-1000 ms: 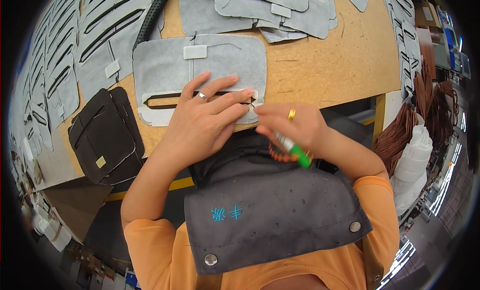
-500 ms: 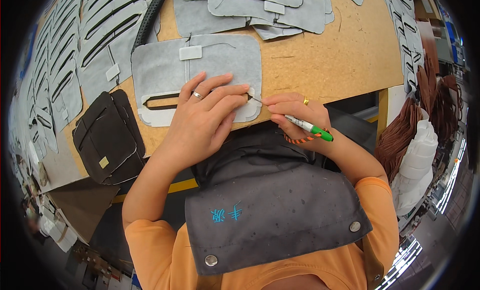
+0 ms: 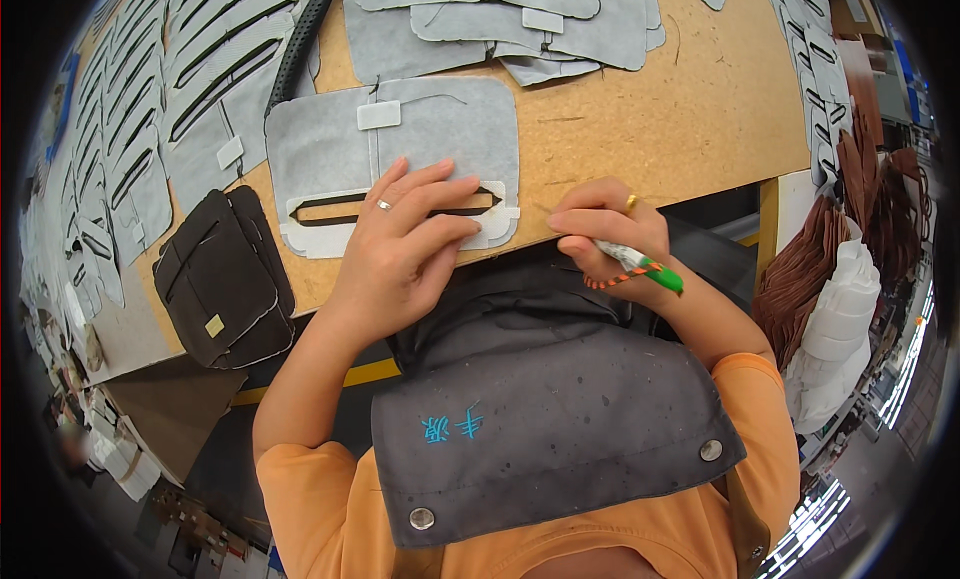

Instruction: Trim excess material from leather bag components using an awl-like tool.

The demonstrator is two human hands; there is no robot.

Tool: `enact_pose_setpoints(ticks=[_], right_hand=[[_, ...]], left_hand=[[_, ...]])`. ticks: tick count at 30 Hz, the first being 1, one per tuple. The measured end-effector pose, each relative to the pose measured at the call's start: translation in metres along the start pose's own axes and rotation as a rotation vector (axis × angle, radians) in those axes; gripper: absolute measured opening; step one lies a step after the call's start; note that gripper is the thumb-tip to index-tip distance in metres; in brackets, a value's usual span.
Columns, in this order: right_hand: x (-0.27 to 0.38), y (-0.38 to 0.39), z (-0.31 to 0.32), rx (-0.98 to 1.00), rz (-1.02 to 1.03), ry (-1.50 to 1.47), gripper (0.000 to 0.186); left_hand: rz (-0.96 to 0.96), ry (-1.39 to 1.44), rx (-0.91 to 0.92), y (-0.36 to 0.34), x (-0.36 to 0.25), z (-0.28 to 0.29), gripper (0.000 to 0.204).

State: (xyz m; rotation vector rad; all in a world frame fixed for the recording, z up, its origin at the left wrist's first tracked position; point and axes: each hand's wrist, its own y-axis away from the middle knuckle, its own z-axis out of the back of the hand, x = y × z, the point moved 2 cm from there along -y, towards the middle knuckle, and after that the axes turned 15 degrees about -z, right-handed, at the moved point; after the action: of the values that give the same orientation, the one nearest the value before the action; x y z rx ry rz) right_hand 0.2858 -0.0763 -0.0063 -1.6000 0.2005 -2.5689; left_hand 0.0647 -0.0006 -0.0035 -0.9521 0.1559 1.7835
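Right hand [image 3: 600,224] is now sitting off the grey felt panel [image 3: 400,149], out over the bare wooden bench [image 3: 680,109] just beside the panel's right edge; half a second ago the pen tip was touching the slot's right end, and a second ago the hand was lower and closer in; judging by that, one marking stroke along the slot is finishing and the pen is lifting clear.

Left hand [image 3: 410,239] is staying where it was, fingers spread and pressed flat across the white slotted template [image 3: 330,229], which is lying on the lower part of the panel at the bench's near edge; a ring is showing on one finger; the hand is pinning both layers, not gripping.

Right hand is curled closed, fingers pinching a pen with a green cap [image 3: 640,264]; the tip is hidden under the fingers, so contact with the bench cannot be told; a ring and an orange cord at the wrist are showing.

Around: a dark brown bag piece [image 3: 225,279] left of the panel; more grey cut pieces [image 3: 500,14] stacked beyond; grey apron [image 3: 550,429] below.
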Motion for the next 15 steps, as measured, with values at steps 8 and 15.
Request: enact_pose_setpoints(ticks=[8, 15], right_hand=[[0.003, -0.008, 0.003, 0.046, 0.232, 0.436, 0.043], [-0.001, -0.007, -0.013, 0.129, 0.309, 0.654, 0.032]], left_hand=[[0.154, -0.206, 0.001, 0.026, 0.010, 0.045, 0.038], [0.319, -0.338, 0.045, 0.046, 0.004, 0.063, 0.053]])
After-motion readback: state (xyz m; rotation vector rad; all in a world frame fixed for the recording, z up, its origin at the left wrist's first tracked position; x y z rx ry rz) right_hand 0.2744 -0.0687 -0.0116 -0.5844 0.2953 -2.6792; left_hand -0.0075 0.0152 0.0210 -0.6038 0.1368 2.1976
